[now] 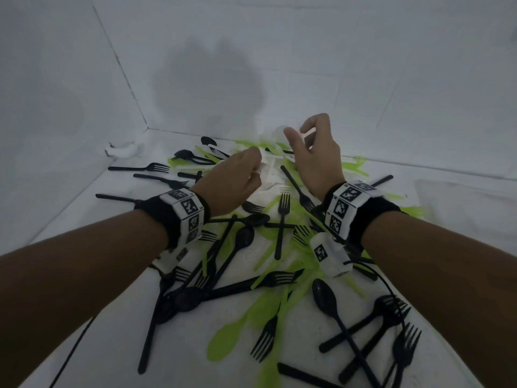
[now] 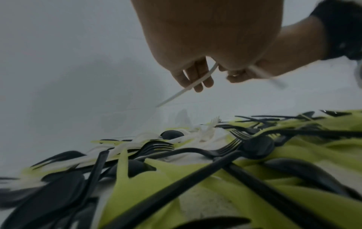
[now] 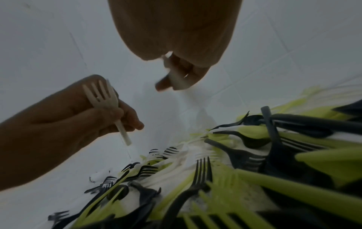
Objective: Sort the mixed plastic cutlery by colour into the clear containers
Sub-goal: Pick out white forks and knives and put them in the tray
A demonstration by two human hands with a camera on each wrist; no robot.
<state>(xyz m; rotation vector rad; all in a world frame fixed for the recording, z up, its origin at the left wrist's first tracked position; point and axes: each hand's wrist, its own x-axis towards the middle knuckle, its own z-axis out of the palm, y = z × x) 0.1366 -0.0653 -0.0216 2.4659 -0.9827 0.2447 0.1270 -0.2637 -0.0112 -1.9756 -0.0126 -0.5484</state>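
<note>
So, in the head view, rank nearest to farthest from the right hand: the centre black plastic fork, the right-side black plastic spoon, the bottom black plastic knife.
From the right hand:
1. black plastic fork, between wrists
2. black plastic spoon, below right forearm
3. black plastic knife, bottom edge

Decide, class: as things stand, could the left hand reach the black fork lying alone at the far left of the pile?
Probably yes. The black fork lies flat on the white surface, nothing on top of it. But the left hand already pinches a white fork, so gripping it may be awkward.
</note>
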